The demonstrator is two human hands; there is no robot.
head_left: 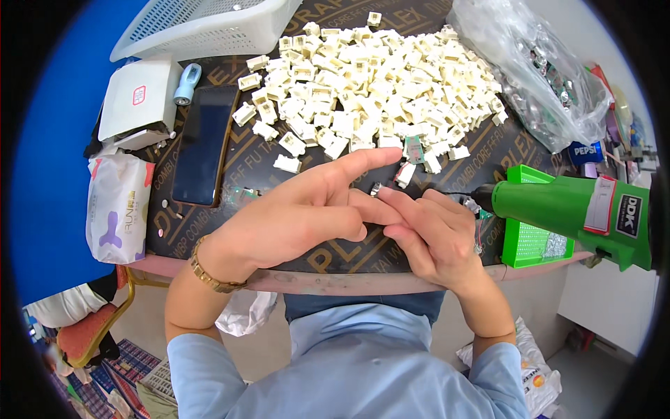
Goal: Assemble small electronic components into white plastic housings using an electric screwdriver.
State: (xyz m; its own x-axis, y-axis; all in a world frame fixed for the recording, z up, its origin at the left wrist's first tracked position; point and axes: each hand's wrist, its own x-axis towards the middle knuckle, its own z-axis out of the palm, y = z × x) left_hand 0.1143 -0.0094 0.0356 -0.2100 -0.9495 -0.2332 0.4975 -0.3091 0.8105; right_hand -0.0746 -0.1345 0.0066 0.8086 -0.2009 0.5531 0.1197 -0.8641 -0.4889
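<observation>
My hands meet above the near middle of the table. On my left hand (307,209) the index finger is stretched out and the thumb stands apart from it; its tip comes close to a small green circuit board (414,149) at the edge of the pile. My right hand (436,234) has its fingers bent together against my left fingers, and what lies between them is hidden. A small silver metal part (375,188) shows at my right index fingertip. Just beyond the hands lies a white plastic housing (403,174) with a reddish end.
A big heap of cream plastic housings (377,84) fills the far middle. Right stand a green power screwdriver (558,202), a green tray (513,237) and a clear bag of parts (530,70). Left are a phone (204,146), a tissue pack (118,206) and a white basket (202,31).
</observation>
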